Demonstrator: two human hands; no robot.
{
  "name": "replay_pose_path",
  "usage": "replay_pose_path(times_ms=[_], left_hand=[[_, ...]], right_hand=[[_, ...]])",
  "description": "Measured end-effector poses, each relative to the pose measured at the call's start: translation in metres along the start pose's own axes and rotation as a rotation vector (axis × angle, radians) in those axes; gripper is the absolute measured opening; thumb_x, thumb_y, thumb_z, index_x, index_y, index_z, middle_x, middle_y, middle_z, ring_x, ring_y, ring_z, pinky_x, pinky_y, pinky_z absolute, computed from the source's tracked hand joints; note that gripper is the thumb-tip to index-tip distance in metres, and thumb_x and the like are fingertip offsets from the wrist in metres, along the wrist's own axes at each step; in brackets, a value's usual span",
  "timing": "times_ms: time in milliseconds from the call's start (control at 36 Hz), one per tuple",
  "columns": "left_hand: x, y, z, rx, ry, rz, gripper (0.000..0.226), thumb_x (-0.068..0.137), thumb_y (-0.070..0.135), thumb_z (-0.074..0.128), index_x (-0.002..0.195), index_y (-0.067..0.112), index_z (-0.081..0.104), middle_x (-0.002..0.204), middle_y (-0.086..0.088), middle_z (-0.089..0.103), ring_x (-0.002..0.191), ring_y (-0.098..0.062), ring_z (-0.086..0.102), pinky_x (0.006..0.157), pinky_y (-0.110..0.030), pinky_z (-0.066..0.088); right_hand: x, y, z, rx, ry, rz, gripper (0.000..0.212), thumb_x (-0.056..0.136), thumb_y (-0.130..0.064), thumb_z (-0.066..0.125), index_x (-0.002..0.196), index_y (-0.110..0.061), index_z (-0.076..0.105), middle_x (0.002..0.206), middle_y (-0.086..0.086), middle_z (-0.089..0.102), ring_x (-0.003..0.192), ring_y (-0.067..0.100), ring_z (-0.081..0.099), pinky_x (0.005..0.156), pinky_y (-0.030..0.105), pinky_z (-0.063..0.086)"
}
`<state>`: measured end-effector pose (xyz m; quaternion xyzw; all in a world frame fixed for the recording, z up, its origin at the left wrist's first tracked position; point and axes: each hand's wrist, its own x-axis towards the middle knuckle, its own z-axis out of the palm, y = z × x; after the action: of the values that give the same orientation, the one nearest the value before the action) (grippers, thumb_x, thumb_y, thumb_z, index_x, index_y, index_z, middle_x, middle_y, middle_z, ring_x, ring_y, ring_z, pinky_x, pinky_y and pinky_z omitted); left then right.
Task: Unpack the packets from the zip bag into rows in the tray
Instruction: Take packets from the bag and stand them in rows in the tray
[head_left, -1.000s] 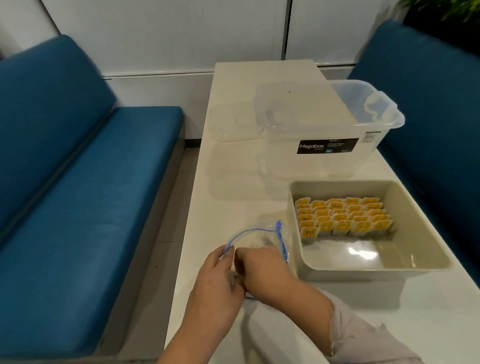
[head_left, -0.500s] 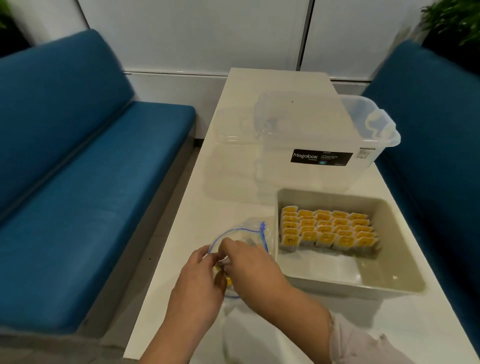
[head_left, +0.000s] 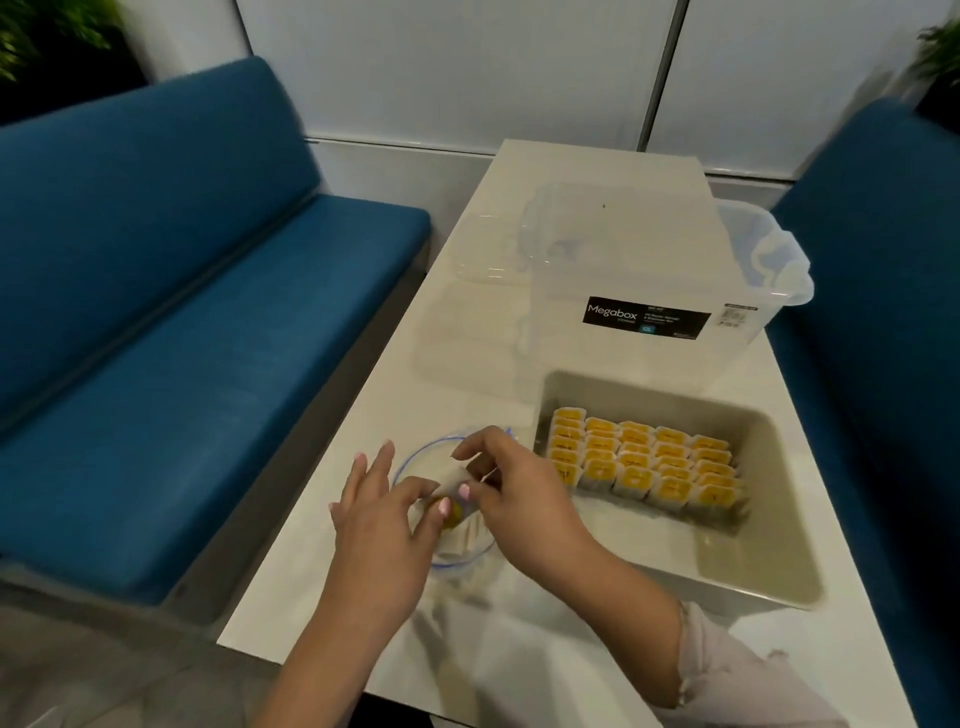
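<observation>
Both hands have risen from the bag's mouth, and a packet (head_left: 451, 512) now shows between them. Left hand (head_left: 387, 525) pinches its yellow end with thumb and forefinger, other fingers spread; right hand (head_left: 511, 491) pinches the pale end. Around them the zip bag (head_left: 457, 551) gapes on the table (head_left: 467, 322), beside the tray (head_left: 753, 582) of packet rows (head_left: 644, 465); one more likely follows.

Black label (head_left: 645, 317) on the clear storage box (head_left: 654, 270) reads "Megabox" in white. Its smaller lines, and the adjacent white sticker (head_left: 733, 315), are illegible.
</observation>
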<state>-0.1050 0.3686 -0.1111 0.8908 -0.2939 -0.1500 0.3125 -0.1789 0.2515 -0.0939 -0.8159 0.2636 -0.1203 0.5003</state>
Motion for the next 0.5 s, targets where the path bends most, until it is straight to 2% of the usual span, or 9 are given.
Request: replay_pose_path(times_ms=[139,194,250,333,389,444,500], left_hand=[[0.000,0.012,-0.002,-0.161,0.033,-0.031,0.016,0.085,0.042,0.060,0.093,0.029,0.063,0.152,0.006,0.027,0.144,-0.009,0.011,0.115,-0.045,0.018],[0.001,0.016,-0.004,-0.223,0.054,-0.056,0.014,0.081,0.041,0.064,0.088,0.029,0.063,0.148,0.010,0.034,0.139,-0.007,0.026,0.109,-0.033,0.028],[0.003,0.023,-0.007,-0.291,0.073,-0.068,0.012,0.078,0.040,0.068,0.085,0.030,0.064,0.142,0.016,0.041,0.128,-0.003,0.041,0.095,-0.023,0.033],[0.009,0.030,-0.010,-0.429,0.094,-0.056,0.015,0.078,0.038,0.069,0.092,0.037,0.063,0.125,0.015,0.057,0.113,-0.004,0.053,0.095,-0.027,0.042],[0.013,0.033,-0.011,-0.531,0.114,-0.046,0.015,0.080,0.033,0.069,0.095,0.030,0.067,0.104,0.010,0.069,0.100,-0.006,0.062,0.090,-0.032,0.050],[0.016,0.037,-0.013,-0.600,0.131,-0.011,0.006,0.083,0.024,0.067,0.088,0.026,0.069,0.088,0.008,0.072,0.087,-0.005,0.066,0.080,-0.027,0.051],[0.019,0.040,-0.013,-0.624,0.140,0.026,0.009,0.084,0.020,0.066,0.088,0.028,0.069,0.084,0.009,0.073,0.083,-0.005,0.067,0.076,-0.023,0.050]], right_hand=[[0.002,0.004,-0.008,0.203,0.038,0.019,0.033,0.087,0.000,0.058,0.091,-0.032,0.057,0.079,-0.006,0.057,0.071,0.009,0.056,0.066,0.016,0.045],[0.004,0.006,-0.010,0.278,0.059,0.033,0.035,0.087,0.001,0.057,0.089,-0.033,0.059,0.080,-0.002,0.058,0.071,0.010,0.056,0.069,0.022,0.048],[0.008,0.006,-0.013,0.343,0.082,0.038,0.035,0.088,0.003,0.055,0.088,-0.031,0.060,0.079,0.000,0.057,0.068,0.009,0.055,0.068,0.024,0.048],[0.009,0.004,-0.019,0.494,0.095,0.046,0.034,0.089,0.007,0.052,0.088,-0.025,0.060,0.075,-0.001,0.055,0.057,0.001,0.055,0.058,0.015,0.046],[0.009,0.004,-0.022,0.565,0.082,0.058,0.031,0.090,0.008,0.051,0.088,-0.021,0.060,0.075,0.000,0.057,0.054,0.000,0.057,0.055,0.014,0.046],[0.008,0.006,-0.021,0.550,0.070,0.061,0.026,0.089,0.007,0.054,0.088,-0.018,0.059,0.077,0.001,0.060,0.057,0.004,0.059,0.056,0.015,0.046],[0.007,0.008,-0.021,0.498,0.053,0.051,0.022,0.087,0.006,0.057,0.087,-0.017,0.059,0.079,0.001,0.063,0.062,0.006,0.057,0.058,0.015,0.045]])
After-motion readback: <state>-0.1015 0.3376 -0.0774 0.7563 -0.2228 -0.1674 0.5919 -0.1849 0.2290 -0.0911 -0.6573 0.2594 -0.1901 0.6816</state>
